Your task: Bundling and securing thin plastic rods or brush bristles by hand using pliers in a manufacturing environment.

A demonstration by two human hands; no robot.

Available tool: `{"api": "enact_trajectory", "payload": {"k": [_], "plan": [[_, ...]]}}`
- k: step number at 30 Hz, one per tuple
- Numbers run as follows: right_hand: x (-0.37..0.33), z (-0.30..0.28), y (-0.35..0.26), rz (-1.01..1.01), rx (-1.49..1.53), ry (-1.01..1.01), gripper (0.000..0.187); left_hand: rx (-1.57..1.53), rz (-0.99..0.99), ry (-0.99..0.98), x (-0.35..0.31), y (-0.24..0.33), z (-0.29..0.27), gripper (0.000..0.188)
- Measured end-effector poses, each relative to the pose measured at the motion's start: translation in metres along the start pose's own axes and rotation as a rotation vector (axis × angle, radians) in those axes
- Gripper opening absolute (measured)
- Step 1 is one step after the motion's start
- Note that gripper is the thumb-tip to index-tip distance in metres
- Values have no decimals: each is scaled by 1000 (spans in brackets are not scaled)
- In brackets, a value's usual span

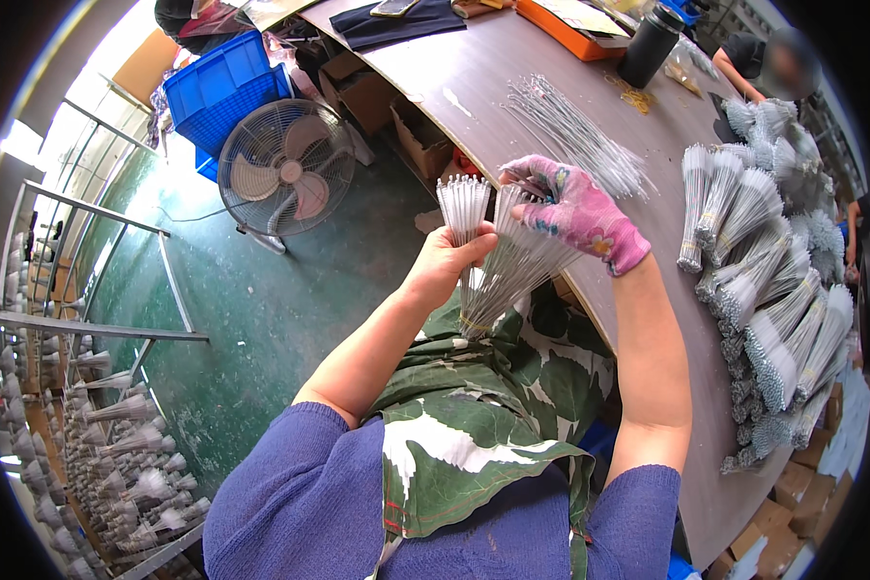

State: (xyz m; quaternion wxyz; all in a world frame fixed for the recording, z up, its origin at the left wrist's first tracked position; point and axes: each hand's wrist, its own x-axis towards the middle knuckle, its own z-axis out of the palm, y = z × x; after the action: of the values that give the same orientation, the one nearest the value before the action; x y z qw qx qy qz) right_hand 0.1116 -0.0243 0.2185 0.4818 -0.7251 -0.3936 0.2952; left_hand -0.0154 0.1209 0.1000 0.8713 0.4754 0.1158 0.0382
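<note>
My bare left hand (445,263) is closed round part of a bundle of thin wire brushes (465,203), white bristles and small tips upward. A second part of the bundle (527,259) fans out to the right, its wire stems meeting the first part low over my lap. In a pink floral glove, my right hand (590,217) has its fingers curled at the upper ends of this fanned part. The exact number of brushes between those fingers cannot be made out. Beyond the glove, loose wire brushes (580,135) lie spread on the table (474,82).
Tied brush bundles (764,280) are heaped at the table's right side. A black bottle (651,46) and an orange tray (570,29) stand at the back. On the left are a floor fan (288,172), blue crates (224,87) and a metal rack (97,329). Another person (744,60) is far right.
</note>
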Motion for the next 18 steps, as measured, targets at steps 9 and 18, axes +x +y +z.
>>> {"api": "enact_trajectory", "payload": {"k": [9, 18], "plan": [[-4, -18, 5, 13, 63, 67, 31, -14, 24, 28, 2, -6, 3, 18], [-58, 52, -11, 245, 414, 137, 49, -52, -73, 55, 1, -12, 2, 16]]}}
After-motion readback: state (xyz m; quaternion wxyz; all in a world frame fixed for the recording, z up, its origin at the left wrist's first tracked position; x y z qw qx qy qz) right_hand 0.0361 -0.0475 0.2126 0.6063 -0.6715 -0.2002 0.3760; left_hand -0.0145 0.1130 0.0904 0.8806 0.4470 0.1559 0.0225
